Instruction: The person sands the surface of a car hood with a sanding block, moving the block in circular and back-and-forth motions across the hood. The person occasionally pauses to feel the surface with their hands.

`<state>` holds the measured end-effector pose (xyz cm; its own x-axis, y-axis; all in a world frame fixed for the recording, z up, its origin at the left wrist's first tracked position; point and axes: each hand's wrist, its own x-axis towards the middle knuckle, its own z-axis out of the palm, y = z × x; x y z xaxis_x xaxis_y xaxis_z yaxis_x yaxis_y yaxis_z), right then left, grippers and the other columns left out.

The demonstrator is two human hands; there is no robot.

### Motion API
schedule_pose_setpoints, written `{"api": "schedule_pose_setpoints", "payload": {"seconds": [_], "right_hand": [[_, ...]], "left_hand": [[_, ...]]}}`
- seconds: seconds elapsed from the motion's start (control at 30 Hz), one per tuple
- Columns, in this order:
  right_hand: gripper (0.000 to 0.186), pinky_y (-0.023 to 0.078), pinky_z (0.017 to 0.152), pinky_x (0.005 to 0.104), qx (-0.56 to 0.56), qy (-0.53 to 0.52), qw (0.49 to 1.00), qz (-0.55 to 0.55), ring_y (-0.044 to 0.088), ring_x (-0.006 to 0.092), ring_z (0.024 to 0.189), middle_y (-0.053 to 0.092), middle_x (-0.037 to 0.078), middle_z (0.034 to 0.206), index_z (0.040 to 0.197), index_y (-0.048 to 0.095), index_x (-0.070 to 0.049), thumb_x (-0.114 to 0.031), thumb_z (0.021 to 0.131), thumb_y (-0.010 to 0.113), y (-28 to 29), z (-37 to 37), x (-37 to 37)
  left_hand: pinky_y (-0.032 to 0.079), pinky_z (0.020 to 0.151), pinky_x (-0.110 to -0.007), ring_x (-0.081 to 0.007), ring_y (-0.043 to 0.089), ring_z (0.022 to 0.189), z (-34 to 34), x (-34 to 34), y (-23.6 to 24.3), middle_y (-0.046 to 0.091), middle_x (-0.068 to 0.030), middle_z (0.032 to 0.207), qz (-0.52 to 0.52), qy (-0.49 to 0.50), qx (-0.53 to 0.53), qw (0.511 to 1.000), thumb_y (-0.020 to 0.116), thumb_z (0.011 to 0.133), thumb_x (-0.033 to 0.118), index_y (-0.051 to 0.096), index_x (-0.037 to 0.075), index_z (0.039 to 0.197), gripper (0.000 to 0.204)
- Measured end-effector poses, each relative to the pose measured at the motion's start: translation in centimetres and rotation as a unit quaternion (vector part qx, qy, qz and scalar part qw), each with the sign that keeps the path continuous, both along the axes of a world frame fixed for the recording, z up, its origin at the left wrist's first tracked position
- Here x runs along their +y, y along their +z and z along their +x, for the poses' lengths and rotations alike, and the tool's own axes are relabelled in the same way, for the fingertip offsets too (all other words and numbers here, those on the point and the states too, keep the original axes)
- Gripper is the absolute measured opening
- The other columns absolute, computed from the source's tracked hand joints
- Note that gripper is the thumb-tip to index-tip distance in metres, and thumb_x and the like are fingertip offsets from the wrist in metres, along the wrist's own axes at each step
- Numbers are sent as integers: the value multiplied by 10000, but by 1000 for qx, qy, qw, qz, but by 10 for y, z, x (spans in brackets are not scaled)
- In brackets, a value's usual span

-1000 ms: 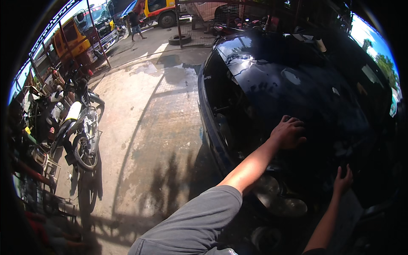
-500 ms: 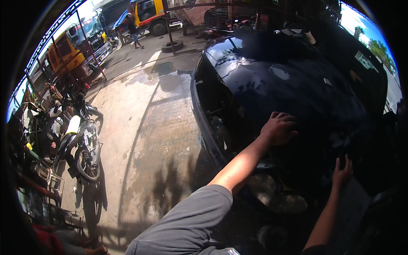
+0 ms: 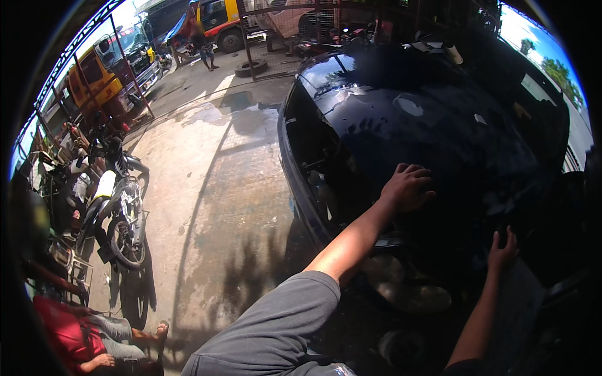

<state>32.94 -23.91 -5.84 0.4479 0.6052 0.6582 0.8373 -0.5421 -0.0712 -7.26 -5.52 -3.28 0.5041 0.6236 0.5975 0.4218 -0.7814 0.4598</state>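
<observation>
The glossy dark-blue car (image 3: pixel 376 122) has pale patches (image 3: pixel 409 105); right hand (image 3: pixel 503 254) spread, grip of left hand (image 3: pixel 407 188) unclear.

1. The left sleeve (image 3: pixel 269 313) is plain charcoal grey, short and loose, with soft creases along it and a hem (image 3: pixel 323 281) around the elbow.
2. The right sleeve (image 3: pixel 464 368), from where I stand, is just a dark edge in shadow, its shade hard to tell.
3. A pale scrap of pattern (image 3: pixel 343 370) shows low on the shirt (image 3: pixel 301 362), too little to make out.
4. Left hand (image 3: pixel 406 187), right hand (image 3: pixel 503 252) and both forearms (image 3: pixel 351 245) are bare.
</observation>
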Motion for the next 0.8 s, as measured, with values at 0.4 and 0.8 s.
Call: {"api": "schedule_pose_setpoints", "payload": {"seconds": [0.4, 0.8], "right_hand": [[502, 554, 1050, 501, -18, -8, 1000, -6, 688, 378, 1246, 680, 57, 1507, 1488, 680, -277, -521, 1049, 705, 8, -9, -3], [504, 528, 1092, 529, 16, 2, 1000, 0, 644, 407, 1310, 659, 98, 1521, 1488, 673, -259, -506, 1051, 711, 9, -13, -2]], "left_hand": [[346, 1254, -471, -258, 541, 1492, -1, -1, 1, 674, -78, 1524, 5, 1, -9, 1000, 744, 1006, 422, 799, 158, 1285, 388], [344, 1250, -460, -255, 538, 1491, 0, 0, -1, 679, -74, 1507, 15, -2, -15, 1000, 737, 1003, 419, 793, 157, 1274, 381]]}}
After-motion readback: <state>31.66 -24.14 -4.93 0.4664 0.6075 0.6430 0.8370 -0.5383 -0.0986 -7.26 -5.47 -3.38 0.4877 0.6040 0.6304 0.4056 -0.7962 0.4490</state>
